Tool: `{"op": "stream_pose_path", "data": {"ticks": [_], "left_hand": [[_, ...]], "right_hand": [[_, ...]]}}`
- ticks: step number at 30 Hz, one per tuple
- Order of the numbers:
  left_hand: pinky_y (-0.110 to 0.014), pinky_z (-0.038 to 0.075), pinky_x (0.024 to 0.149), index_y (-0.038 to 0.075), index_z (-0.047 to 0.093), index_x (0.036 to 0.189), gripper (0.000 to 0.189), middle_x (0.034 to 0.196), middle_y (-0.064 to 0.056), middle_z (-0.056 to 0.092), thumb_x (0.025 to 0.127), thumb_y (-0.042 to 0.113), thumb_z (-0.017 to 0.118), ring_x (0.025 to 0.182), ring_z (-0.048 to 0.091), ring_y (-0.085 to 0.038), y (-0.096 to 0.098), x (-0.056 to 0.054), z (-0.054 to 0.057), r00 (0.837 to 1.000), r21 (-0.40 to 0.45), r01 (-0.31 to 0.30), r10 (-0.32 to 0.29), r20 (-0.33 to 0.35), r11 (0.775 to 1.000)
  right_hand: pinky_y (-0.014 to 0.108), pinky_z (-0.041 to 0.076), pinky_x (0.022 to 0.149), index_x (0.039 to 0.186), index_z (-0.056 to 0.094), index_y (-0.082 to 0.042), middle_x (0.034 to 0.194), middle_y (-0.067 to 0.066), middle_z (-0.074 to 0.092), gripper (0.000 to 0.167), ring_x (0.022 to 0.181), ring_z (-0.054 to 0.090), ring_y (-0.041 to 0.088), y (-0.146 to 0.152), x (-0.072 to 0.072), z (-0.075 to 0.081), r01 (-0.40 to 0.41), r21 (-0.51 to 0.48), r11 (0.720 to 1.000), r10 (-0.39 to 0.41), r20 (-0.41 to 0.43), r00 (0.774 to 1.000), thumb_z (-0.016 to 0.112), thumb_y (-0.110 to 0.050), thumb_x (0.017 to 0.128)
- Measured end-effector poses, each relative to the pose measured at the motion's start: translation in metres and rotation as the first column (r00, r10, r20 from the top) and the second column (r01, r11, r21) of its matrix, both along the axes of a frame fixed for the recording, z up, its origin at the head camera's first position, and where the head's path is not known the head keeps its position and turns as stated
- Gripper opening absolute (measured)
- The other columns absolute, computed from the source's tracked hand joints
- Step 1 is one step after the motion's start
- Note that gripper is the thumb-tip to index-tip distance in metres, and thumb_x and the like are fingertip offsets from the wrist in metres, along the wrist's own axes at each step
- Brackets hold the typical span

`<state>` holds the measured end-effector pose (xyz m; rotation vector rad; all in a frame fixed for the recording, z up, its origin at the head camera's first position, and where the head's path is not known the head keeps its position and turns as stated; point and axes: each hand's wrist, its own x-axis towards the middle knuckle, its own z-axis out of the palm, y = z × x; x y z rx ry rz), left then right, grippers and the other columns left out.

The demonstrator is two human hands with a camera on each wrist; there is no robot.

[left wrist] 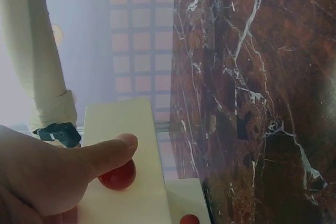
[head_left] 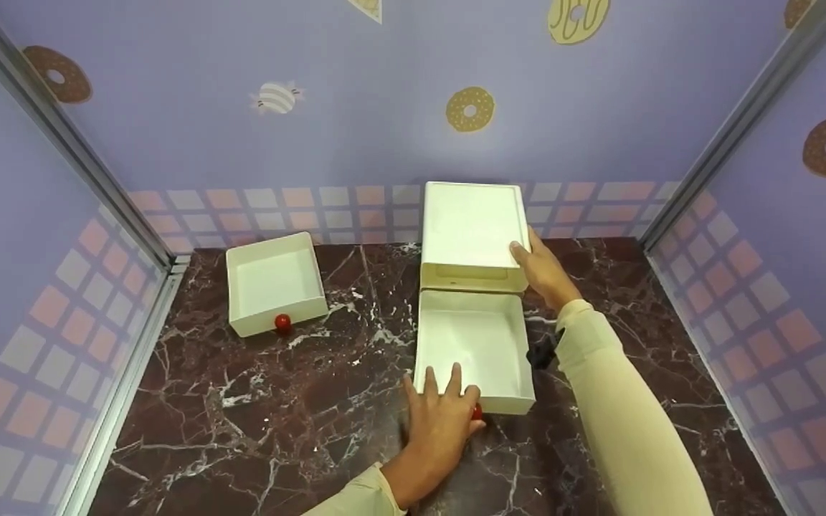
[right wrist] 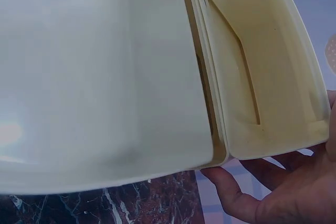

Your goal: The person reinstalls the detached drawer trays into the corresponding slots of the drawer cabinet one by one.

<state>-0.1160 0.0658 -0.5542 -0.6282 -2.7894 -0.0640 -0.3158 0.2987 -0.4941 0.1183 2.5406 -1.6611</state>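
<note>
A white two-level drawer cabinet (head_left: 474,222) stands against the back wall, its upper slot (right wrist: 278,66) bare inside. My right hand (head_left: 548,269) grips its right side, thumb on the top edge. Out of the lower level extends a white drawer (head_left: 485,337) with a red knob (left wrist: 118,176) on its front. My left hand (head_left: 438,423) holds that drawer at the front left, fingers reaching over the front wall and thumb over the knob. Off to the left, a separate white drawer (head_left: 277,276) lies on the tabletop with its own red knob (head_left: 282,322) facing forward.
The dark red marbled tabletop (head_left: 341,430) has purple patterned panels on its left, right and back (head_left: 384,129). Metal strips (head_left: 126,387) run along the side edges. A black wrist device (head_left: 542,352) sits at the right sleeve, beside the drawer.
</note>
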Motion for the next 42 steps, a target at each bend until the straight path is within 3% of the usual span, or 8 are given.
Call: {"op": "stream_pose_path", "data": {"ticks": [9,15,19,25,28,33,38,42], "left_hand": [[-0.071,0.043,0.102,0.032,0.069,0.113,0.053,0.145,-0.002,0.062,0.071,0.063,0.079,0.129,0.059,-0.043,0.012,-0.014,-0.010,0.999,-0.034,-0.045,0.044,-0.015,0.998],[-0.070,0.044,0.103,0.032,0.068,0.115,0.057,0.144,0.000,0.062,0.070,0.066,0.077,0.129,0.058,-0.044,0.020,-0.030,-0.014,0.995,-0.052,-0.055,0.051,-0.085,0.997],[-0.070,0.045,0.101,0.032,0.069,0.114,0.058,0.144,-0.002,0.062,0.068,0.066,0.079,0.131,0.057,-0.044,0.020,-0.040,-0.024,0.991,-0.043,-0.050,0.044,-0.129,0.998],[-0.071,0.043,0.104,0.029,0.068,0.125,0.074,0.149,-0.006,0.058,0.066,0.073,0.078,0.138,0.052,-0.040,0.015,-0.044,-0.040,0.966,-0.013,-0.014,0.010,-0.259,1.000],[-0.075,0.036,0.108,0.026,0.057,0.145,0.090,0.159,-0.011,0.045,0.072,0.076,0.072,0.147,0.041,-0.041,0.010,-0.036,-0.043,0.971,-0.010,-0.008,0.006,-0.237,1.000],[-0.082,0.024,0.109,0.024,0.033,0.160,0.095,0.170,-0.013,0.020,0.084,0.072,0.062,0.152,0.025,-0.048,-0.006,-0.004,-0.052,0.995,-0.014,-0.044,0.042,-0.095,0.999],[-0.084,0.027,0.106,0.023,0.037,0.159,0.089,0.169,-0.013,0.023,0.086,0.067,0.065,0.151,0.028,-0.049,-0.019,0.022,-0.062,0.998,-0.053,-0.039,0.037,-0.049,0.998],[-0.083,0.028,0.106,0.022,0.041,0.157,0.083,0.169,-0.009,0.028,0.089,0.063,0.065,0.152,0.030,-0.044,-0.024,0.029,-0.067,1.000,-0.100,-0.011,0.010,-0.011,0.995]], "right_hand": [[0.054,0.013,0.129,0.165,0.004,-0.030,0.172,0.007,0.016,0.068,0.157,0.019,0.030,0.000,0.001,0.000,0.004,-0.025,1.000,-0.004,0.009,1.000,0.040,-0.041,0.109],[0.056,0.017,0.127,0.166,0.005,-0.027,0.171,0.011,0.020,0.068,0.154,0.025,0.033,0.002,0.000,0.001,0.013,-0.023,1.000,-0.013,0.001,1.000,0.040,-0.038,0.109],[0.056,0.018,0.127,0.166,0.006,-0.026,0.170,0.012,0.021,0.067,0.154,0.026,0.033,0.002,0.000,-0.001,0.014,-0.012,1.000,-0.014,-0.003,1.000,0.040,-0.038,0.109],[0.056,0.023,0.125,0.165,0.005,-0.031,0.170,0.010,0.020,0.067,0.151,0.031,0.034,0.006,0.001,0.002,0.020,-0.015,1.000,-0.019,0.005,1.000,0.039,-0.040,0.109],[0.058,0.028,0.123,0.165,0.006,-0.033,0.170,0.009,0.021,0.067,0.148,0.035,0.034,0.006,0.001,0.003,0.029,-0.024,0.999,-0.028,0.012,1.000,0.040,-0.042,0.108],[0.059,0.035,0.119,0.165,0.007,-0.035,0.170,0.010,0.022,0.066,0.144,0.041,0.036,0.004,0.002,0.002,0.028,-0.041,0.999,-0.027,0.021,0.999,0.041,-0.041,0.108],[0.061,0.036,0.117,0.165,0.004,-0.032,0.171,0.010,0.019,0.068,0.144,0.040,0.038,0.001,0.003,0.001,0.009,-0.043,0.999,-0.007,0.026,1.000,0.040,-0.042,0.108],[0.064,0.038,0.114,0.165,0.001,-0.033,0.172,0.010,0.015,0.070,0.145,0.040,0.040,0.001,0.003,-0.001,0.005,-0.052,0.999,-0.003,0.039,0.999,0.040,-0.044,0.108]]}}
